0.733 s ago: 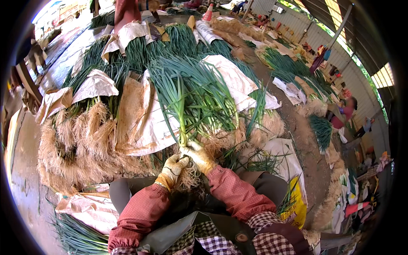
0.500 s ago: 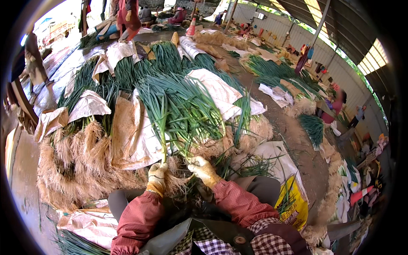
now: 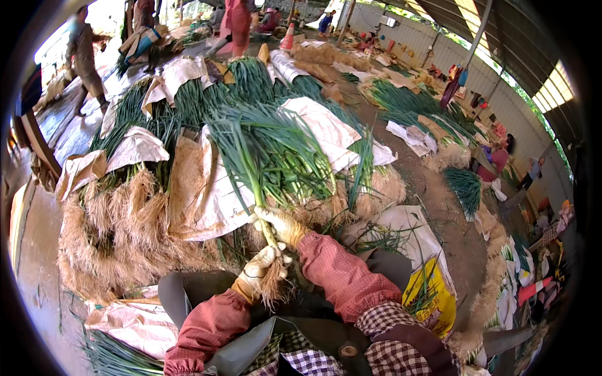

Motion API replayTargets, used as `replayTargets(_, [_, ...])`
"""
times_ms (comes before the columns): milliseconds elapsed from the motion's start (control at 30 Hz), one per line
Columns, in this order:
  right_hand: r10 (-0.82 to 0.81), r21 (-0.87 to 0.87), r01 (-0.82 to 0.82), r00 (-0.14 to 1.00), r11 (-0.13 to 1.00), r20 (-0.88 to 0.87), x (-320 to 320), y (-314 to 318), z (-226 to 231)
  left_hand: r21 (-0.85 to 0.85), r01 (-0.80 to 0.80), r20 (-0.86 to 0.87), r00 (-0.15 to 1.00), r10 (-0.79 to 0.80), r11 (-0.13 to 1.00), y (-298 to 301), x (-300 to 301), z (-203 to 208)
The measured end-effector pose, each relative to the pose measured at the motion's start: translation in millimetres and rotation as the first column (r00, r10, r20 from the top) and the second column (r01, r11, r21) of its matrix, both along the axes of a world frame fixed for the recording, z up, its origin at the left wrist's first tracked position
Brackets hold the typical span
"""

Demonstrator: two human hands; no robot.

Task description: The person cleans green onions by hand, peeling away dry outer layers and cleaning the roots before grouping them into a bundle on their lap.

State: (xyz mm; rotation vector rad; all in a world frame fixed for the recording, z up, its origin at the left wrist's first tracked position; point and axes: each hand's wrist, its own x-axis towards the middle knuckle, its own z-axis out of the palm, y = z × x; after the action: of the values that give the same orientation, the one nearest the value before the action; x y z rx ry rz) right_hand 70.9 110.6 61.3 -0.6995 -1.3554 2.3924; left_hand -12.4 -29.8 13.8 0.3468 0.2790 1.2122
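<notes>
Left hand: our gloved left hand [image 3: 260, 271], at lower centre of the frame, has its fingers clamped round the root end of a green onion stalk [image 3: 254, 188], the pale roots hanging below the fist.
Right hand: our gloved right hand [image 3: 282, 224], just above the left, has its fingers closed on the same stalk a little higher up; the stalk stands nearly upright, its green leaves reaching toward frame centre.
Progress: we judge the work to be in mid-course. One stalk is in hand, and a large heap of green onions [image 3: 276, 150] with uncleaned roots lies just beyond the hands, so much seems left.
Yellow bag: a yellow printed sack [image 3: 433, 294] at lower right, crumpled, with a few green leaves lying on it.
White sacks: pale woven sacks [image 3: 326, 125] spread over and between the onion piles at centre, and one more [image 3: 135, 323] at lower left.
Root piles: tan, tangled roots [image 3: 113, 225] at centre left.
Far piles: more green bundles [image 3: 407, 103] at upper right, on the dirt floor [image 3: 433, 188].
Cone: an orange and white cone [image 3: 287, 37] at upper centre.
People: others working at the top edge and right edge of the frame.
</notes>
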Motion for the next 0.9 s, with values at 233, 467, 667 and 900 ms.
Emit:
replayTargets(233, [-0.552,0.069,0.551,0.834,0.832,0.002,-27,-23,-62,-0.22,-0.17,-0.085,0.984,0.154,0.961,-7,3,-33])
replayTargets(467, [-0.406,-0.247,0.411,0.911,0.878,0.07,-22,-6,-63,-0.261,-0.113,-0.133,0.988,0.081,0.959,-1,-9,-14])
replayTargets(667, [-0.142,-0.654,-0.089,0.946,0.751,-0.292,-22,7,-65,-0.123,0.064,0.255,0.966,-0.031,0.99,-2,-8,-10])
replayTargets(900, [-0.058,-0.568,-0.271,0.868,0.777,-0.493,-18,6,-61,0.0,0.166,0.292,0.943,-0.159,0.986,-3,-5,0])
